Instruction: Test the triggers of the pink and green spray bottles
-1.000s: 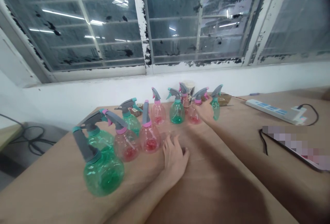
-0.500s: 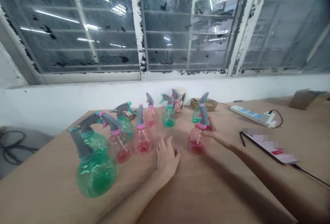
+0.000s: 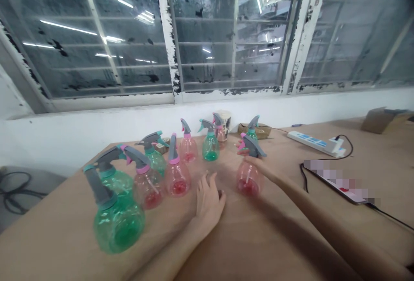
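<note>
My right hand (image 3: pixel 254 162) is closed around the neck of a pink spray bottle (image 3: pixel 248 181), which stands upright on the table with a little red liquid at its base. Its pink nozzle points left and its grey head leans right. My left hand (image 3: pixel 209 199) lies on the tabletop, fingers spread and holding nothing. Just left of it stands another pink spray bottle (image 3: pixel 177 178). Further left are a third pink spray bottle (image 3: pixel 148 187) and a large green spray bottle (image 3: pixel 119 225). Behind my hands stand a green spray bottle (image 3: pixel 211 147) and a pink one (image 3: pixel 188 147).
Against the wall are a paper cup (image 3: pixel 225 121) and a flat cardboard box (image 3: pixel 262 131). To the right lie a white power strip (image 3: pixel 315 143) and a phone (image 3: pixel 336 184) with a cable. A brown carton (image 3: pixel 377 120) sits at the far right.
The pink spray bottle in my right hand has turned, so its nozzle now points left and its head sticks out right. My left hand has stayed in place. The view has shifted slightly.
</note>
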The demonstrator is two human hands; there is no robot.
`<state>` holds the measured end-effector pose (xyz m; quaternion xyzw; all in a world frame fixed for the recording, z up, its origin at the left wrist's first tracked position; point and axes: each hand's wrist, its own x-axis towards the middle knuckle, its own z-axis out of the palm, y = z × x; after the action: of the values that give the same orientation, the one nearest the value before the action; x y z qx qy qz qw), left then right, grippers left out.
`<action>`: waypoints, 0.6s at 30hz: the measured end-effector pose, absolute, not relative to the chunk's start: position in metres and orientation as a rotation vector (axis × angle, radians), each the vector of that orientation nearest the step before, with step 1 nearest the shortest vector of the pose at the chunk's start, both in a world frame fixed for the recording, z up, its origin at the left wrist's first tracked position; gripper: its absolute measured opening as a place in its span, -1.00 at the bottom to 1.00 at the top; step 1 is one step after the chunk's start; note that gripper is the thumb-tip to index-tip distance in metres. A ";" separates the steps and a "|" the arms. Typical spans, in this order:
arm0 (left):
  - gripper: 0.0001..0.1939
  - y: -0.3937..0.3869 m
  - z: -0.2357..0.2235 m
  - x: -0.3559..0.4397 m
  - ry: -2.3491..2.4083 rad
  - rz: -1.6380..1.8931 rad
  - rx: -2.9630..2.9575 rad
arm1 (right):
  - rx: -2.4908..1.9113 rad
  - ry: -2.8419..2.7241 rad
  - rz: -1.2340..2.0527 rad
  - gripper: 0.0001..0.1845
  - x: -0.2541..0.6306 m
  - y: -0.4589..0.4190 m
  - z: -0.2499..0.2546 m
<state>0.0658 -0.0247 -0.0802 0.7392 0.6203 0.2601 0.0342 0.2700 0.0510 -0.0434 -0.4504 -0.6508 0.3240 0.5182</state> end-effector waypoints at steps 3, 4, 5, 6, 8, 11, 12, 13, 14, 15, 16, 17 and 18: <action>-0.49 -0.024 -0.079 0.066 1.888 0.800 2.279 | -1.109 -1.576 0.805 -0.66 0.269 0.056 -0.041; -0.50 -0.024 -0.079 0.066 1.881 0.804 2.281 | -1.102 -1.576 0.813 -0.67 0.269 0.057 -0.040; -0.50 -0.023 -0.080 0.066 1.877 0.808 2.284 | -1.088 -1.575 0.823 -0.68 0.268 0.058 -0.040; -0.51 -0.023 -0.080 0.066 1.876 0.814 2.287 | -1.074 -1.567 0.834 -0.70 0.269 0.059 -0.040; -0.52 -0.022 -0.082 0.066 1.879 0.827 2.298 | -1.050 -1.543 0.873 -0.72 0.271 0.058 -0.039; -0.53 -0.021 -0.085 0.066 1.859 0.849 2.331 | -1.039 -1.512 0.932 -0.65 0.277 0.057 -0.038; -0.53 -0.020 -0.086 0.066 1.851 0.854 2.341 | -1.048 -1.509 0.937 -0.62 0.280 0.056 -0.038; -0.53 -0.020 -0.087 0.066 1.845 0.857 2.349 | -1.060 -1.509 0.937 -0.60 0.282 0.055 -0.038; -0.54 -0.020 -0.087 0.065 1.844 0.859 2.356 | -1.073 -1.506 0.933 -0.59 0.285 0.055 -0.038; -0.54 -0.020 -0.088 0.065 1.847 0.861 2.362 | -1.084 -1.498 0.927 -0.58 0.287 0.054 -0.038; -0.54 -0.020 -0.088 0.065 1.851 0.861 2.367 | -1.089 -1.486 0.924 -0.58 0.289 0.054 -0.039; -0.55 -0.019 -0.088 0.064 1.855 0.859 2.373 | -1.090 -1.473 0.925 -0.58 0.290 0.053 -0.040; -0.55 -0.019 -0.089 0.064 1.856 0.858 2.381 | -1.086 -1.460 0.926 -0.58 0.292 0.053 -0.040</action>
<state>0.0641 -0.0188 -0.0890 0.7587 0.5913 0.2733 0.0016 0.2919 0.0527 -0.0404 -0.4534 -0.6096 0.3866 0.5229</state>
